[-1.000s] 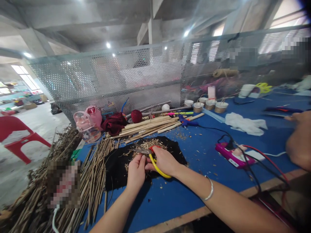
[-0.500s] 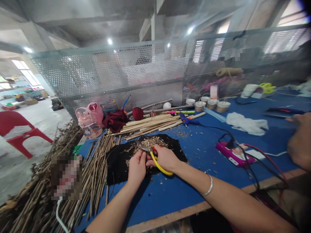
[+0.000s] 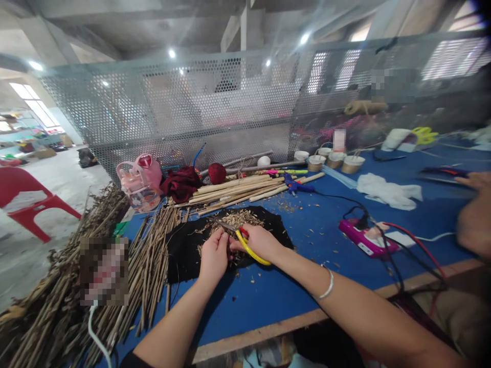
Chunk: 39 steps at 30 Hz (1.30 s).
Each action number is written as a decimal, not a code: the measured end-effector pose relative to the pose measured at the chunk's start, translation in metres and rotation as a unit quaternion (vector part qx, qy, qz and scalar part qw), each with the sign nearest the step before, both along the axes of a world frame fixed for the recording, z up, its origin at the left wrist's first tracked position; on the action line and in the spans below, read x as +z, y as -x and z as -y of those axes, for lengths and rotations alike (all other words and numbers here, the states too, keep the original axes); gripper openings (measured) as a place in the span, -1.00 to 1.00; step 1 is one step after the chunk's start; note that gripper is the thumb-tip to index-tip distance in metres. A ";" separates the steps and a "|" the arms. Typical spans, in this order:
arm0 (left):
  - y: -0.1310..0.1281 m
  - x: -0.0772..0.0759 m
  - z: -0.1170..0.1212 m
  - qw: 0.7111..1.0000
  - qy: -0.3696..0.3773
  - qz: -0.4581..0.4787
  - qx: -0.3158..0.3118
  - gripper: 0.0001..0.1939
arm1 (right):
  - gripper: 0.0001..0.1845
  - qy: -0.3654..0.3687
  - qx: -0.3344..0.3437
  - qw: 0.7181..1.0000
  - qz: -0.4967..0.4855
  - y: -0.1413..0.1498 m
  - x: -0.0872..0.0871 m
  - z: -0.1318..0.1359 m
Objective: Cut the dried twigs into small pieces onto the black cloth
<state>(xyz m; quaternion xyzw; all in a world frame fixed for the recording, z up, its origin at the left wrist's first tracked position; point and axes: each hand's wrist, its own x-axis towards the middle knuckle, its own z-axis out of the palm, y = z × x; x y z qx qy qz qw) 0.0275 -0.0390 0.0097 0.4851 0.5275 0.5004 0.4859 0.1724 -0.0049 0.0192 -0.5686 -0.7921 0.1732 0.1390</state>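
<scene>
My right hand [image 3: 262, 244] is closed round the yellow-handled scissors [image 3: 252, 252], whose metal blades point up and to the left. Close beside it, my left hand [image 3: 214, 254] is pinched shut near the blades; what its fingertips hold is too small or hidden to make out. Both hands are over a black cloth [image 3: 182, 260] spread on the blue table. A heap of short, pale brown cut pieces [image 3: 245, 219] lies on the cloth, just beyond the scissors.
Thin dry stalks [image 3: 148, 276] lie left of the cloth. Behind it are pale sticks [image 3: 233, 190] and a blue glue gun [image 3: 295, 184]. A purple power strip [image 3: 366, 239] with cables sits right, near a white glove [image 3: 389, 191]. Another person's hand [image 3: 475, 220] shows at the right edge.
The view has tilted slightly, so the table sits a little higher in the picture. Both hands stay together over the cloth, with the scissors still in my right hand.
</scene>
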 end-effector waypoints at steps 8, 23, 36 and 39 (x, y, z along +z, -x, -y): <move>0.001 0.004 -0.002 0.998 -0.005 0.051 0.029 -0.70 | -0.39 -0.055 0.025 0.998 -0.003 -0.004 0.002 -0.001; 0.003 0.002 0.002 0.997 -0.064 -0.042 -0.008 -0.69 | -0.42 -0.121 0.077 0.988 -0.061 0.001 -0.002 -0.001; 0.002 0.001 0.001 0.995 -0.083 -0.054 -0.020 -0.70 | -0.40 -0.080 0.037 0.996 -0.007 0.002 -0.003 0.003; 0.003 0.002 0.001 0.995 -0.076 -0.064 -0.009 -0.69 | -0.38 -0.072 0.025 0.997 0.011 0.003 -0.002 0.003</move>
